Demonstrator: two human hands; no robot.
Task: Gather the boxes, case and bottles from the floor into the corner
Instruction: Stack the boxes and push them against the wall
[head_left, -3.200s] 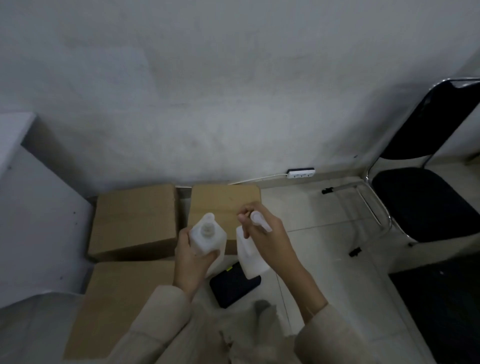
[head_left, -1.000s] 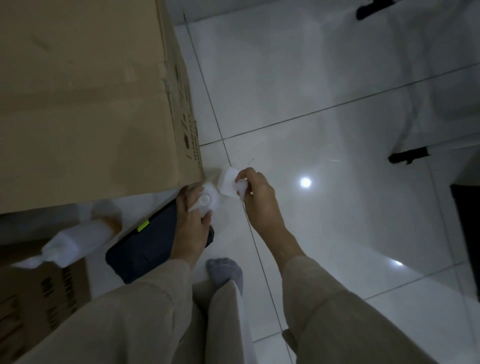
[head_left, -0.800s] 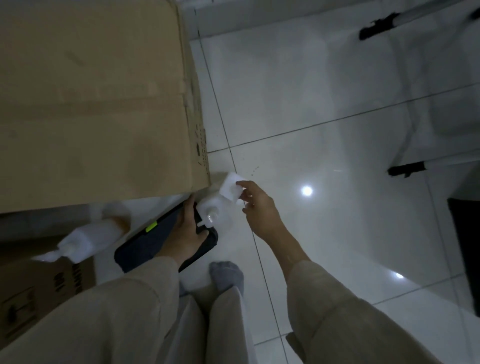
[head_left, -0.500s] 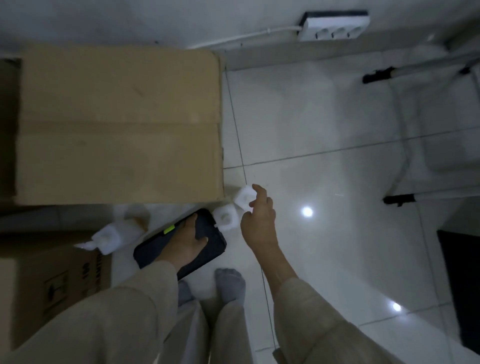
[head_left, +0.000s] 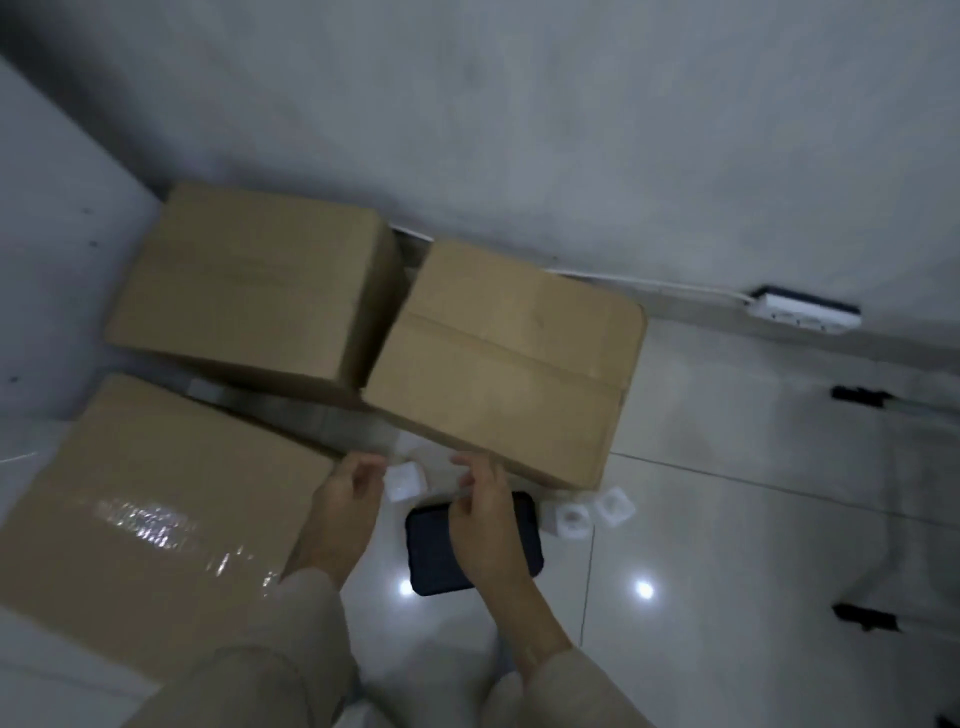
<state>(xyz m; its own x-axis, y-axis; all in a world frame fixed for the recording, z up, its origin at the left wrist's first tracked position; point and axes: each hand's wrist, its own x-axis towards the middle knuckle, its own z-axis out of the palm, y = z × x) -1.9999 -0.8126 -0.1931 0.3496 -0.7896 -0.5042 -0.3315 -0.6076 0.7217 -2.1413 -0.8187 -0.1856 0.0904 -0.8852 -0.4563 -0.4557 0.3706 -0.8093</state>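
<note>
Three cardboard boxes occupy the corner where the grey wall (head_left: 519, 130) meets the white panel (head_left: 47, 260) on the left. The near-left box (head_left: 145, 519), the largest in view, carries a strip of glossy tape on its top face. The far-left box (head_left: 249, 291) sits against the wall and the panel. The right box (head_left: 509, 364) stands just beside it, its top seam running across the lid.

On the white tiled floor (head_left: 727, 519), the dark case (head_left: 470, 545) lies flat in front of the right box, partly covered by the right hand. Three white bottles stand upright (seen from above, caps toward the camera): the left bottle (head_left: 406, 480) in the gap between the near-left box and the right box, the middle bottle (head_left: 571, 517) and the right bottle (head_left: 615, 506) side by side at the near-right corner of the right box, just right of the case.

Both hands hover above the floor. The left hand (head_left: 348, 499) has loosely curled fingers and grasps nothing; it is just left of the left bottle. The right hand (head_left: 483, 512) is likewise relaxed and empty, above the case.

A white power strip (head_left: 802, 314) lies at the wall base, far right
</note>
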